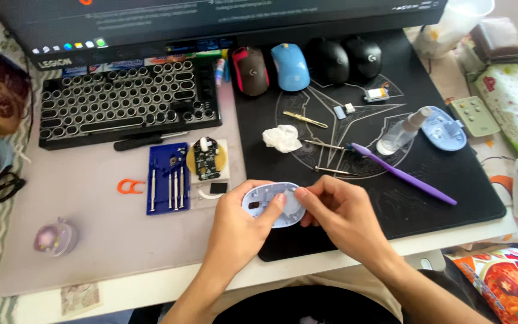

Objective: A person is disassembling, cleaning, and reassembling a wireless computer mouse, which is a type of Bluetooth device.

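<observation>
at the far left of the frame an orange clip (129,186) lies on the bench (79,264), with a blue screwdriver tray (168,178) and a round circuit board (206,158) just right of it. at lower centre your left hand (239,225) closes on the pale blue mouse shell (273,204), thumb across its inside. your right hand (338,215) pinches the shell's right edge. further right, on the black mat (451,198), a purple brush (404,174) lies slanted.
</observation>
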